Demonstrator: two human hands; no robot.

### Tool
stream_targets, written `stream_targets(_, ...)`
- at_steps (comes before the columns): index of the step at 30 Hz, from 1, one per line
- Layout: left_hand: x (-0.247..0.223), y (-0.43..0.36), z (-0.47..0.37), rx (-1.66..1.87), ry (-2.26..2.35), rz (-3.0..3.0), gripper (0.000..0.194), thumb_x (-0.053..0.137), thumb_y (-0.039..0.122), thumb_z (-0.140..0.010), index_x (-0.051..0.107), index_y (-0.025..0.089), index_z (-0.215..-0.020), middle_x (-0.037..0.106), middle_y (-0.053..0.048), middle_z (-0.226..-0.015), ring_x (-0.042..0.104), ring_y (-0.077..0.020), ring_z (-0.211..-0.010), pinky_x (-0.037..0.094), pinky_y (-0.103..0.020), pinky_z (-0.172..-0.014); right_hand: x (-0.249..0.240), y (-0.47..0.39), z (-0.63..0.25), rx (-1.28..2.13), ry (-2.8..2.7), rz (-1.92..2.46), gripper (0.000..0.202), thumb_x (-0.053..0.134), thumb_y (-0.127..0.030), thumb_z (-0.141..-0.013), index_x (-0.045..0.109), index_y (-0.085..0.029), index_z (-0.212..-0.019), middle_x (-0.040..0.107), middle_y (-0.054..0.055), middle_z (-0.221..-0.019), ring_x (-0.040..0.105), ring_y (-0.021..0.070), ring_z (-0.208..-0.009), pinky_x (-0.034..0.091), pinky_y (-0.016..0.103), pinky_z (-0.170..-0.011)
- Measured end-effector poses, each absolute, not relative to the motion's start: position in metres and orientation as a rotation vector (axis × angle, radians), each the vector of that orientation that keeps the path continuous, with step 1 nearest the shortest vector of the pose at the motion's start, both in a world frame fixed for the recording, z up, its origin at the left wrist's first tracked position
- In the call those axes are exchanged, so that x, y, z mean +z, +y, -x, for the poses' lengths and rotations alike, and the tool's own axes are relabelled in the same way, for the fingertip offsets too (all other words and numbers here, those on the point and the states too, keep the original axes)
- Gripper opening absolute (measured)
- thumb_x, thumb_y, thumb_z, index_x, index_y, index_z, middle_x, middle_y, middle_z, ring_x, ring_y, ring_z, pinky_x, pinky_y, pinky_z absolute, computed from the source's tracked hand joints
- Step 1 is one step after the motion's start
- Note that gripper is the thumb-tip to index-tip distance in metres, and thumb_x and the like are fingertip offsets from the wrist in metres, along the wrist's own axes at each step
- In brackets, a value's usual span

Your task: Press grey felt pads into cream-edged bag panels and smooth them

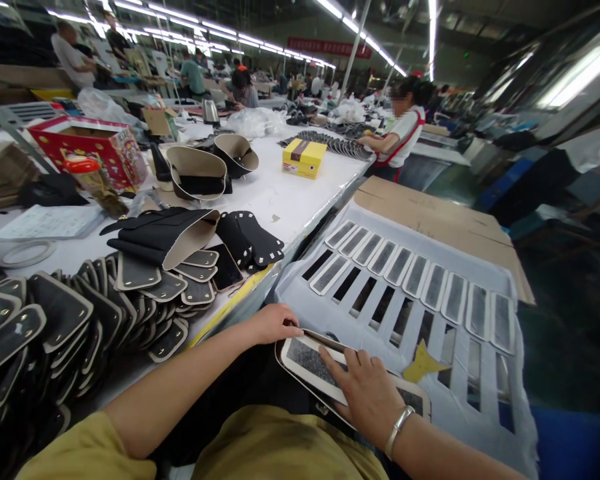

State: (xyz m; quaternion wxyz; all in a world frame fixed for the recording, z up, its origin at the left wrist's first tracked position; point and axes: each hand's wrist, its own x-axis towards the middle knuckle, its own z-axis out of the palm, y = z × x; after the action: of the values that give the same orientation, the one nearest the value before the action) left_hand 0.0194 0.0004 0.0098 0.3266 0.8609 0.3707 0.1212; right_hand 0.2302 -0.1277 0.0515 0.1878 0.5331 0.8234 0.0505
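Note:
In front of my body lies a long black bag piece [316, 399] with a pale rim, tilted down to the right. An oblong grey felt panel with a cream border [305, 360] sits inside its opening. My left hand [273, 325] curls its fingers over the rim at the left end. Across the panel's middle lies my right hand [365, 393], index finger on the felt and thumb toward the near rim, closed around it. Under the right forearm, the panel's far end is partly hidden. A yellow scrap [424, 363] lies just beyond the right hand.
A slotted, grey-covered rack [300, 280] holds several bordered panels [430, 287], with cardboard [430, 207] behind. On the white table [260, 200] at left are piled black flaps [105, 313], black bag bodies [165, 233], a phone [226, 268] and a yellow box [304, 159]. A co-worker [400, 133] stands beyond.

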Motion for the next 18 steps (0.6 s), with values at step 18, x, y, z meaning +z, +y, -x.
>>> stream_targets(18, 0.017, 0.011, -0.031, 0.441, 0.99, -2.22, 0.043, 0.033, 0.039, -0.092, 0.066, 0.012, -0.081, 0.057, -0.002, -0.067, 0.054, -0.0112, -0.062, 0.043, -0.021, -0.059, 0.055, -0.117, -0.226, 0.041, 2.267, -1.522, 0.086, 0.072, -0.043, -0.063, 0.032, -0.028, -0.138, 0.051, 0.014, -0.099, 0.048, 0.0301, -0.085, 0.034, 0.039, -0.066)
